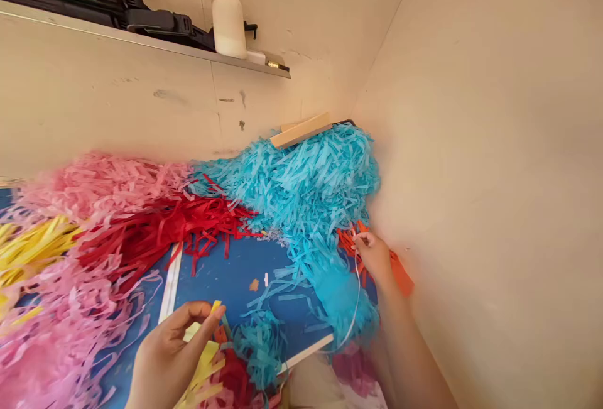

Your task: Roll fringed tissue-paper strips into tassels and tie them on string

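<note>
My left hand is low in the head view, its fingers pinched on yellow fringed paper strips that lie over a small mixed bundle of red and blue fringe. My right hand reaches to the wall corner and pinches a thin white string beside orange paper strips. The string curves down toward a thin wooden stick. A big heap of light-blue fringe lies just left of my right hand.
Pink fringe, red fringe and yellow fringe cover the blue table at left. A wooden block rests on the blue heap. A wall shelf holds a white bottle and a black tool. Beige walls enclose the corner.
</note>
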The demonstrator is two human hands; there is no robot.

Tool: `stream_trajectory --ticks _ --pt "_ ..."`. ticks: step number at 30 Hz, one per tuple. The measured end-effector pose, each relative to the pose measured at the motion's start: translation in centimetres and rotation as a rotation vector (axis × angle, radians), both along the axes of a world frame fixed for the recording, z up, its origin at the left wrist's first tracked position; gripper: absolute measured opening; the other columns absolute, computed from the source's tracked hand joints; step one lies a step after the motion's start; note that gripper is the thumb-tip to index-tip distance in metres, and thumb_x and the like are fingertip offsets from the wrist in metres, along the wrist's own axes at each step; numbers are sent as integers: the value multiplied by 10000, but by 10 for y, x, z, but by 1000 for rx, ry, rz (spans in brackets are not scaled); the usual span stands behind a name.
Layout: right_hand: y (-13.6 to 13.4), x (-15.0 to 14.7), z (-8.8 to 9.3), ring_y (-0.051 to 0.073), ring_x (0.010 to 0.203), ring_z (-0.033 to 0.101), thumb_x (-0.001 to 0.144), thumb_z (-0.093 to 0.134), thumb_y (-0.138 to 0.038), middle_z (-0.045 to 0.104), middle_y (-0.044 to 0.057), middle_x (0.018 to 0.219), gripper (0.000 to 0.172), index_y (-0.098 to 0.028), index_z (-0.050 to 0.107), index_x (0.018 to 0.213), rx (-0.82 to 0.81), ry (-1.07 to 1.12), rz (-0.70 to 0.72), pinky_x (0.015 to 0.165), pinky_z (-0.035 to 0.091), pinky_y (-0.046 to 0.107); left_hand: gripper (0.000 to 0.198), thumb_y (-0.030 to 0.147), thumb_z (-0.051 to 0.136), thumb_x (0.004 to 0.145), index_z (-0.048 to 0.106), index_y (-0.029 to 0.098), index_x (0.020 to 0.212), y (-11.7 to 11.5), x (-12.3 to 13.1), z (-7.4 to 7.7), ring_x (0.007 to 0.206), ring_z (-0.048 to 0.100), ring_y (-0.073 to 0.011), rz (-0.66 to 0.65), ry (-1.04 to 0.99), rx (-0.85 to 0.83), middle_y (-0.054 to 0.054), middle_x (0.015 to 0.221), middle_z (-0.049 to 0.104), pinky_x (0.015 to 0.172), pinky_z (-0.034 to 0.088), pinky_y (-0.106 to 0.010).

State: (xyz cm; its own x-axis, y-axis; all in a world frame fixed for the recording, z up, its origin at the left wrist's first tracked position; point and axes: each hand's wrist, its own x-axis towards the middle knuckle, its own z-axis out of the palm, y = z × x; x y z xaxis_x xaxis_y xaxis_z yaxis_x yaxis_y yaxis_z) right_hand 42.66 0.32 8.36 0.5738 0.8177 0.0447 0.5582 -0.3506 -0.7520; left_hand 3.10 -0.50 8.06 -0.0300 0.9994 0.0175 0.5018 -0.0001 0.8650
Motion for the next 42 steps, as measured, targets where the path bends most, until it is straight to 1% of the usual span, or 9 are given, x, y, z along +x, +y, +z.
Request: stream_trajectory --ticks 6,10,12,19,21,24,29,38,42 --pt "-25 -135 10 123 408 439 826 577 -479 531 -47 515 254 -231 617 791 26 557 354 432 366 237 456 618 813 560 746 197 721 -9 17 14 638 629 -188 -86 -535 -373 -51 717 727 623 503 -269" --pt "-29 -215 8 170 803 597 755 733 -378 640 41 882 166 -218 723 712 256 712 555 709 469 273 348 477 859 605 713 177 705 -23 26 22 605 608 -127 -126 -944 -520 -56 907 733 592 498 -241" --pt "-26 -234 5 190 943 576 729 766 -351 618 44 970 146 -219 731 678 296 814 530 807 452 279 320 442 853 640 697 172 709 -27 25 21 600 608 -119 -139 -1024 -538 -39 807 717 590 486 -220" --pt "-13 -243 18 131 679 571 720 798 -427 622 -9 747 303 -211 587 734 103 1562 447 676 463 263 349 465 830 675 732 132 715 -29 11 11 558 569 -96 -171 -920 -476 -52 670 703 571 456 -192" --pt "-15 -240 22 89 538 474 741 780 -450 565 -43 685 323 -216 559 755 140 1493 445 568 421 233 345 447 851 650 755 142 780 -29 8 11 622 614 -115 -100 -970 -497 -68 792 741 622 505 -213" --pt "-26 -237 19 70 485 309 788 733 -450 430 -75 599 286 -209 584 755 202 1079 427 484 307 206 394 393 902 577 762 164 865 -27 4 8 691 663 -136 82 -1110 -557 -59 877 752 679 551 -237" --pt "-41 -238 10 103 535 347 816 669 -389 387 -64 543 235 -198 651 680 193 585 534 558 330 246 399 293 937 507 717 167 816 -22 2 2 554 644 -116 181 -1270 -601 -13 693 717 574 544 -218" --pt "-39 -242 11 120 575 480 791 657 -341 533 -25 625 204 -190 668 655 176 544 548 570 389 246 393 327 932 516 666 171 758 -27 9 10 542 642 -120 90 -1243 -596 -5 645 697 553 516 -202" --pt "-41 -239 6 131 640 522 836 629 -351 558 -17 695 184 -189 642 751 147 592 612 619 426 248 358 381 896 568 690 178 779 -29 11 10 585 624 -121 62 -1098 -505 -4 679 689 571 492 -209"
